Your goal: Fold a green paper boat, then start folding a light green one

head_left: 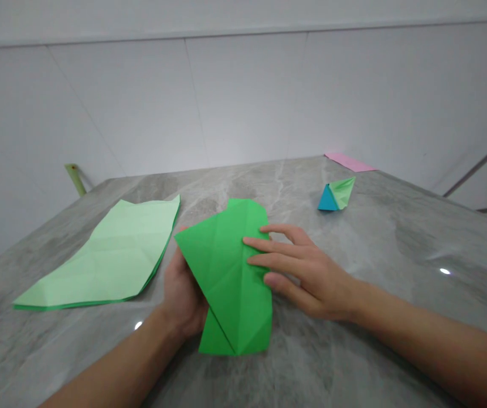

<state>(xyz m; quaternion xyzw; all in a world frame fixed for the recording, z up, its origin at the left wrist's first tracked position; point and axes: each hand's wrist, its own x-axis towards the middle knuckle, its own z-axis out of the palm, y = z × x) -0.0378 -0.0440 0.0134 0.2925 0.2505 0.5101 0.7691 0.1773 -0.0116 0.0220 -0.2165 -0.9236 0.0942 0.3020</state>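
A folded sheet of bright green paper [230, 266], marked with creases, is held up in front of me above the table. My left hand [184, 294] grips it from behind on the left side, and the paper hides most of those fingers. On the right side of the sheet, my right hand [298, 266] lies with its fingers stretched out and slightly spread, the fingertips touching the front face. A diagonal flap crosses the paper's lower left.
Left of my hands lie light green creased sheets [111, 255] on the grey marble-patterned table [379, 351]. A small blue and green folded paper piece [337, 194] stands at the back right. Behind it, pink paper [349, 162] rests at the edge by the white wall [243, 102].
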